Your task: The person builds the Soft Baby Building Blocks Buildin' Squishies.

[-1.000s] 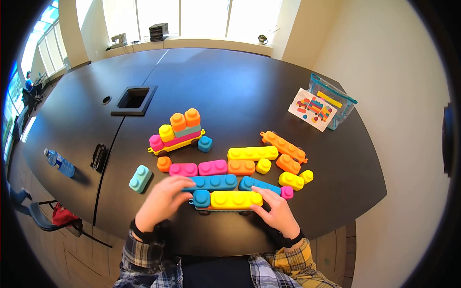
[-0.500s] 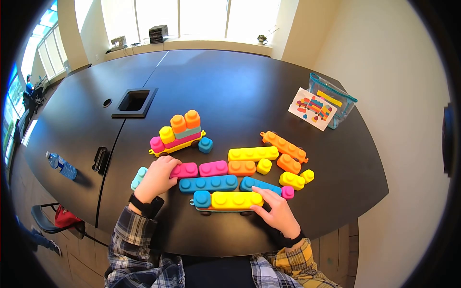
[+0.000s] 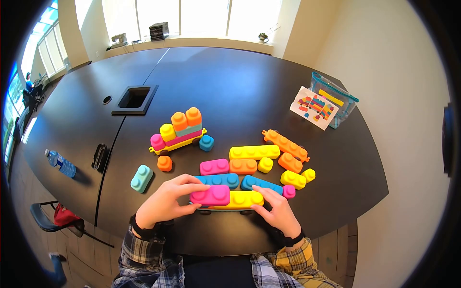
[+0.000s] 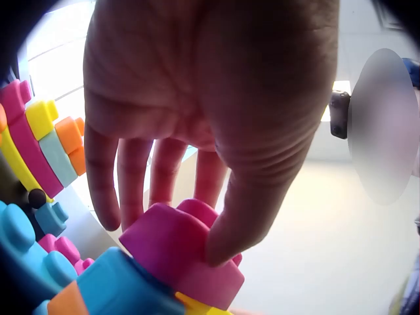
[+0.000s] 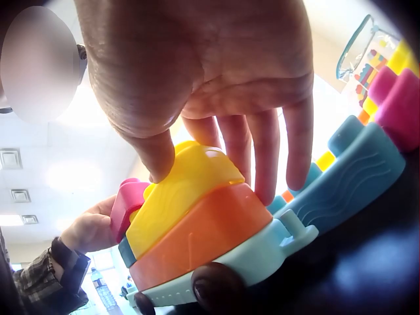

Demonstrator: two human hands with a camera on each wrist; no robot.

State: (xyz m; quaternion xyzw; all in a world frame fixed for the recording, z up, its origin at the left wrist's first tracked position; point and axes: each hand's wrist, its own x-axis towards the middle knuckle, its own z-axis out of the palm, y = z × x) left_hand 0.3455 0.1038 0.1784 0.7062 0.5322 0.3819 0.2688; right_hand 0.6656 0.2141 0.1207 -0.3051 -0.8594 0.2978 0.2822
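Note:
Between thumb and fingers, my left hand (image 3: 163, 201) holds a pink two-stud block (image 3: 210, 196). The block sits right over a small blue block (image 4: 125, 279) and the left end of a long yellow block (image 3: 246, 199). Those two top a toy train car with an orange layer (image 5: 203, 230) and a light-blue wheeled base (image 5: 252, 259). At the car's other end my right hand (image 3: 277, 211) grips the yellow block, thumb on the near side and fingers on the far side. Just behind the car lie two long blue blocks, one (image 3: 218, 181) partly hidden by the left hand.
A built train car (image 3: 177, 137) stands back left, an orange wheeled base (image 3: 286, 145) back right. Loose blocks lie between, including a pink one (image 3: 214, 167) and a long yellow one (image 3: 254, 152). Beyond are a picture card (image 3: 314, 108), a clear pouch (image 3: 343, 113) and a water bottle (image 3: 61, 164).
My left hand went from the car to the pink block at the row's left end, took it, and brought it back over the car's left end. The right hand stayed on the yellow block.

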